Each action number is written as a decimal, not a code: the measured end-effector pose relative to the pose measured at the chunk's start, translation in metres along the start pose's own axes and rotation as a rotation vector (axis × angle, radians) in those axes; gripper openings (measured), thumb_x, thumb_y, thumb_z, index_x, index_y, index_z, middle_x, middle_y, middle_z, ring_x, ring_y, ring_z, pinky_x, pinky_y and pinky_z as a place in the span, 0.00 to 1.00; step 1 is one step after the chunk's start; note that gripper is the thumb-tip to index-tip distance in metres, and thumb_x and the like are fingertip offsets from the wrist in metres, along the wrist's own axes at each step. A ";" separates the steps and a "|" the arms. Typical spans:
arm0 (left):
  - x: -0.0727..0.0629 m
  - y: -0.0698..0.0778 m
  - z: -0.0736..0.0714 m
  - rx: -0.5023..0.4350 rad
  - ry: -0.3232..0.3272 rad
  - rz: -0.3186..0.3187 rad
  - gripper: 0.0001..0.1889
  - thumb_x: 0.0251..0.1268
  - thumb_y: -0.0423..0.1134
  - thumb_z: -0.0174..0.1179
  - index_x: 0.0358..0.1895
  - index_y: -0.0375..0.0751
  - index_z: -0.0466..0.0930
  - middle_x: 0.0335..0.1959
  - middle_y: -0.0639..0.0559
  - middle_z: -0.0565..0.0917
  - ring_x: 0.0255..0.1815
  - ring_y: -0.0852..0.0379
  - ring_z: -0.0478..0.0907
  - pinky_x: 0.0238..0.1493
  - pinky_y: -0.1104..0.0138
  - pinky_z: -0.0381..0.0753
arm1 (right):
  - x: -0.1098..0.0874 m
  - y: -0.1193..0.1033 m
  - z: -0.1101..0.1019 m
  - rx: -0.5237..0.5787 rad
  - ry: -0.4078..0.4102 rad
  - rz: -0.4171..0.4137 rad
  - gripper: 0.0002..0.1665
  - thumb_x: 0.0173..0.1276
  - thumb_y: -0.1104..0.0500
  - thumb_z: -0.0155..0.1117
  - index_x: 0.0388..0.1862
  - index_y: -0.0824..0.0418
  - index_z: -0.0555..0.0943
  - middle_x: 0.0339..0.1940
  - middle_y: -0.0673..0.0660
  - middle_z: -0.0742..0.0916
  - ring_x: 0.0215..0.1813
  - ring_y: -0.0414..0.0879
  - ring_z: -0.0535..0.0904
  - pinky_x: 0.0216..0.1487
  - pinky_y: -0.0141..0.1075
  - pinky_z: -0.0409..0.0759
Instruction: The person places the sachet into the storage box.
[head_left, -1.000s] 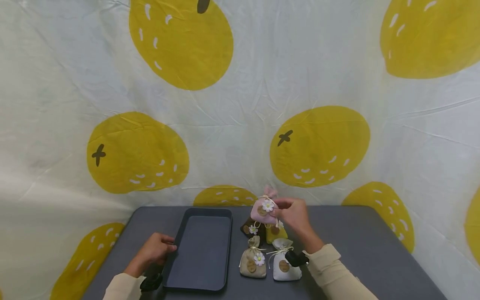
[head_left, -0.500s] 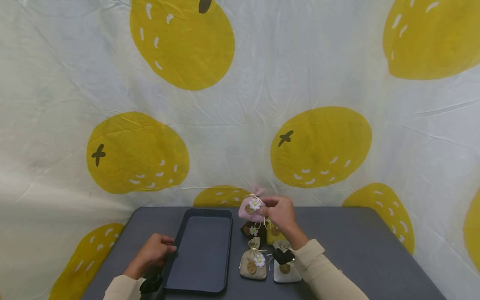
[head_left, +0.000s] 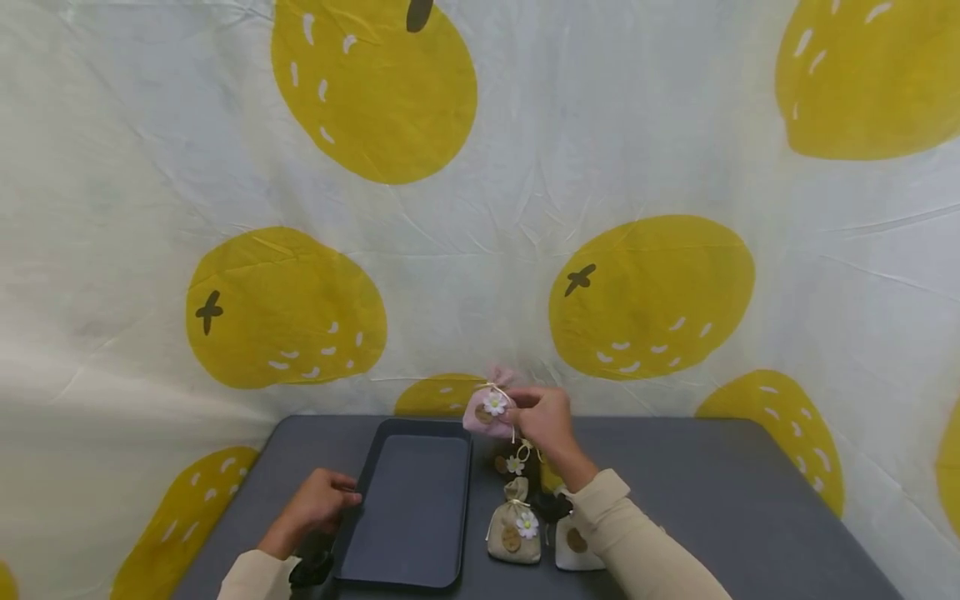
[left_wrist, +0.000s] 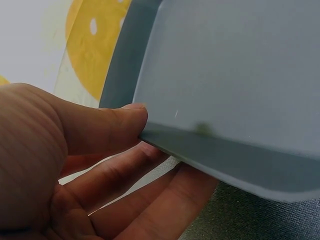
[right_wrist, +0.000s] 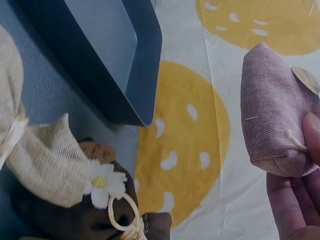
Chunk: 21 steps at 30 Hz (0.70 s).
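My right hand (head_left: 546, 423) pinches a pink drawstring pouch (head_left: 487, 414) with a white flower and a round brown tag, held in the air near the tray's far right corner. In the right wrist view the pink pouch (right_wrist: 275, 110) sits between thumb and fingers. My left hand (head_left: 321, 497) grips the left rim of a dark grey rectangular tray (head_left: 412, 508). The left wrist view has the thumb (left_wrist: 115, 125) over the tray's rim and the other fingers beneath it. Nothing lies inside the tray.
Right of the tray stand a beige pouch (head_left: 514, 533), a white pouch (head_left: 576, 550) partly behind my sleeve, a dark brown pouch (head_left: 514, 463) and a mostly hidden yellow pouch (head_left: 551, 479). Behind the grey table (head_left: 690, 475) hangs a cloth (head_left: 480, 300) with yellow fruit prints.
My right hand has carried the pink pouch leftward, from above the brown and yellow pouches toward the tray. The left hand keeps its hold on the tray's rim.
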<state>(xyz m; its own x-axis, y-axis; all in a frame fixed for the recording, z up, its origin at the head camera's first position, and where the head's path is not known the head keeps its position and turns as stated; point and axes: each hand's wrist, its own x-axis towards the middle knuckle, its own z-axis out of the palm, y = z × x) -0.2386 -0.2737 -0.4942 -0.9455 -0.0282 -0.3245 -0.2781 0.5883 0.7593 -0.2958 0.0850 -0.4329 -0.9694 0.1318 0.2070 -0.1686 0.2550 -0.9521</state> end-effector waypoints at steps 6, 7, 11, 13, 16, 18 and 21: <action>0.001 0.001 0.001 -0.003 -0.004 -0.020 0.22 0.67 0.30 0.66 0.61 0.20 0.79 0.54 0.25 0.85 0.46 0.34 0.89 0.38 0.46 0.90 | 0.002 0.000 0.010 0.007 0.006 -0.067 0.14 0.50 0.76 0.73 0.38 0.70 0.92 0.34 0.67 0.93 0.35 0.46 0.87 0.33 0.31 0.82; 0.002 0.001 0.001 -0.002 -0.006 -0.020 0.22 0.67 0.30 0.65 0.61 0.20 0.79 0.54 0.25 0.85 0.47 0.34 0.89 0.39 0.47 0.90 | 0.003 0.001 0.012 0.008 0.010 -0.080 0.14 0.49 0.76 0.72 0.38 0.70 0.92 0.33 0.67 0.93 0.35 0.46 0.87 0.32 0.31 0.81; 0.002 -0.001 0.001 -0.002 -0.011 -0.012 0.22 0.67 0.30 0.66 0.61 0.20 0.79 0.54 0.25 0.85 0.45 0.34 0.89 0.38 0.47 0.90 | 0.004 0.003 0.019 -0.002 0.027 -0.123 0.14 0.49 0.76 0.73 0.37 0.69 0.92 0.33 0.67 0.93 0.36 0.49 0.89 0.32 0.30 0.81; 0.001 -0.002 0.001 -0.006 -0.004 -0.003 0.22 0.67 0.30 0.66 0.60 0.20 0.79 0.53 0.25 0.85 0.45 0.34 0.89 0.37 0.47 0.90 | 0.004 0.004 0.023 0.000 0.024 -0.133 0.14 0.49 0.76 0.73 0.37 0.69 0.92 0.33 0.67 0.93 0.37 0.51 0.90 0.33 0.30 0.82; 0.002 -0.002 0.002 -0.019 0.010 0.002 0.21 0.66 0.30 0.66 0.60 0.20 0.80 0.52 0.25 0.85 0.44 0.35 0.90 0.36 0.47 0.90 | 0.005 0.004 0.028 0.010 0.018 -0.140 0.14 0.49 0.76 0.74 0.37 0.69 0.92 0.34 0.66 0.93 0.38 0.51 0.90 0.34 0.30 0.82; 0.002 -0.002 0.003 -0.023 0.020 0.005 0.21 0.66 0.30 0.67 0.59 0.20 0.80 0.52 0.25 0.86 0.44 0.36 0.90 0.36 0.47 0.90 | 0.006 0.004 0.031 0.014 0.021 -0.151 0.14 0.49 0.75 0.73 0.37 0.68 0.93 0.34 0.66 0.93 0.38 0.51 0.90 0.33 0.29 0.82; 0.002 -0.002 0.003 -0.023 0.023 0.006 0.21 0.66 0.30 0.67 0.59 0.20 0.80 0.52 0.25 0.86 0.43 0.35 0.90 0.36 0.47 0.90 | 0.008 0.004 0.037 0.020 0.027 -0.169 0.14 0.49 0.75 0.72 0.36 0.67 0.93 0.33 0.65 0.93 0.37 0.50 0.90 0.34 0.29 0.82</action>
<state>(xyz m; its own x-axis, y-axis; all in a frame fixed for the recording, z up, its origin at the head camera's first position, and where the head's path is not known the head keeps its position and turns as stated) -0.2395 -0.2728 -0.4980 -0.9506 -0.0437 -0.3073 -0.2765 0.5696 0.7740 -0.3106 0.0515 -0.4430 -0.9217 0.1146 0.3705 -0.3329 0.2567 -0.9074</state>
